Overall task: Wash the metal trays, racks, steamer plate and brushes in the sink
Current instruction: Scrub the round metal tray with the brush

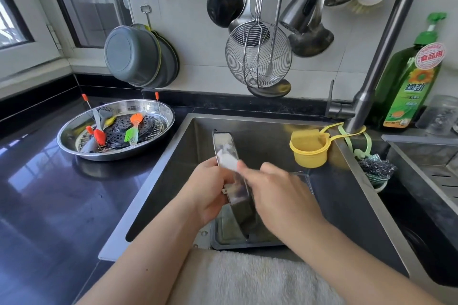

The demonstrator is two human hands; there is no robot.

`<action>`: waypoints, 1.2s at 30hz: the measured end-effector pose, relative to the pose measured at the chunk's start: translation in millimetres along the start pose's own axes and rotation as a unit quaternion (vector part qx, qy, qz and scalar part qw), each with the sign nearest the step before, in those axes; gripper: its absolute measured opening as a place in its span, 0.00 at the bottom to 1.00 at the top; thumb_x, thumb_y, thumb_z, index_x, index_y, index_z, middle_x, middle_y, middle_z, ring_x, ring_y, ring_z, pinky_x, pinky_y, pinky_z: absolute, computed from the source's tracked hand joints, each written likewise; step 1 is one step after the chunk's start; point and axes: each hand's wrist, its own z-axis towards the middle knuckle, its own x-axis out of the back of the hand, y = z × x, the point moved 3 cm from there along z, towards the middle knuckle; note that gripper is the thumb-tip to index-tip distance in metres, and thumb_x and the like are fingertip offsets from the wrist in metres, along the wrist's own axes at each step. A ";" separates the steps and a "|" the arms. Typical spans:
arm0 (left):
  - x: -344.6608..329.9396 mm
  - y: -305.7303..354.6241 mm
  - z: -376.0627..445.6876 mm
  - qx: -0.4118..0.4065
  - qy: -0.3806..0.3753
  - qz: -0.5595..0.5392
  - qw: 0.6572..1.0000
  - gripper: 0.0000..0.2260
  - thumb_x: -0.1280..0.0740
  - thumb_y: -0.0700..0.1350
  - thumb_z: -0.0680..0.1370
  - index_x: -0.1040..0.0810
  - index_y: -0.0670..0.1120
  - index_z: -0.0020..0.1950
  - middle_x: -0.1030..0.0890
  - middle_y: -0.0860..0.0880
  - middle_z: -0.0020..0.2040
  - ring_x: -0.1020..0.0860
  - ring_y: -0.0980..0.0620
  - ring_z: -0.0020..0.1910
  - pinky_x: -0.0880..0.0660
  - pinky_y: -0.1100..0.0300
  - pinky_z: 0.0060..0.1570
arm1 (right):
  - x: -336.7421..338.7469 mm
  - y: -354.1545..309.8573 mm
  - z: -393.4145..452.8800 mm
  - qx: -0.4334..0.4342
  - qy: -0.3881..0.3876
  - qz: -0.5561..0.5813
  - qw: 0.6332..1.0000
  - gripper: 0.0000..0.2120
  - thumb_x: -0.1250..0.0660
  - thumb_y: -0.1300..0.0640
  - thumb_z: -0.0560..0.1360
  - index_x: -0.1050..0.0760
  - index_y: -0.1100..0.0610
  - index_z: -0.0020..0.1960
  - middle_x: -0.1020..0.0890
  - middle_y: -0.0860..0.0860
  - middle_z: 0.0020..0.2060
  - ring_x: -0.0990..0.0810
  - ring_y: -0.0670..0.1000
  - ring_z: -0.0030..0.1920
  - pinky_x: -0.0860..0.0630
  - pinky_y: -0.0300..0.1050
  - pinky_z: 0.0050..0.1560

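Note:
Over the sink (342, 195) my left hand (207, 189) grips a rectangular metal tray (224, 145) that stands on edge, tilted. My right hand (277, 194) holds a white cloth or sponge (229, 162) against the tray's upper part; the hand is motion-blurred. Another dark tray (228, 235) lies flat in the sink bottom under them. On the counter at the left, an oval steel tray (74, 136) holds a black steamer plate (148, 122), a wire rack and several silicone brushes, among them an orange one (99, 136) and a green one (130, 134).
The faucet (386, 39) arches over the sink from the right, with a yellow sponge cup (309, 153) hung at its base. A green detergent bottle (411, 86) stands at the back right. Ladles and a wire skimmer (259, 57) hang on the wall. A white towel (247, 277) drapes the sink's front edge.

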 end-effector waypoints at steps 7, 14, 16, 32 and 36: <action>3.4 -3.2 -0.1 -0.015 0.028 0.014 0.999 0.13 0.39 0.21 0.74 0.21 0.31 0.54 0.15 0.36 0.47 0.15 0.39 0.46 0.16 0.47 0.49 | -1.6 -3.1 -6.9 0.001 -0.022 -0.008 1.000 0.30 0.45 0.59 0.84 0.46 0.37 0.80 0.30 0.49 0.47 0.31 0.54 0.41 0.48 0.43 0.29; 2.8 -1.5 3.7 0.019 0.019 -0.168 0.985 0.10 0.41 0.35 0.76 0.25 0.37 0.55 0.21 0.34 0.51 0.18 0.37 0.48 0.17 0.44 0.51 | -6.1 0.7 -1.9 0.002 -0.019 0.013 1.000 0.29 0.43 0.59 0.83 0.43 0.37 0.79 0.34 0.48 0.39 0.32 0.53 0.34 0.42 0.46 0.29; 7.5 -3.6 7.7 0.030 0.057 -0.194 0.979 0.10 0.42 0.37 0.82 0.24 0.34 0.56 0.17 0.33 0.55 0.15 0.37 0.48 0.17 0.43 0.51 | -4.7 18.6 2.9 -0.023 -0.008 0.010 1.000 0.28 0.43 0.59 0.83 0.41 0.37 0.78 0.33 0.48 0.39 0.28 0.55 0.38 0.37 0.49 0.33; 9.6 9.1 -2.9 -0.080 0.119 -0.157 0.977 0.14 0.41 0.40 0.87 0.24 0.31 0.64 0.17 0.31 0.58 0.16 0.36 0.55 0.18 0.41 0.56 | 7.8 33.9 -1.6 0.068 0.079 0.083 0.991 0.21 0.38 0.58 0.83 0.27 0.42 0.73 0.29 0.47 0.37 0.26 0.54 0.33 0.26 0.54 0.29; 6.4 6.0 -2.5 -0.077 0.102 -0.163 0.978 0.13 0.42 0.39 0.87 0.23 0.30 0.61 0.18 0.29 0.57 0.16 0.35 0.51 0.18 0.40 0.55 | 5.5 16.9 -13.4 0.111 0.070 0.062 0.989 0.21 0.36 0.56 0.83 0.28 0.36 0.72 0.29 0.47 0.37 0.26 0.55 0.29 0.26 0.51 0.27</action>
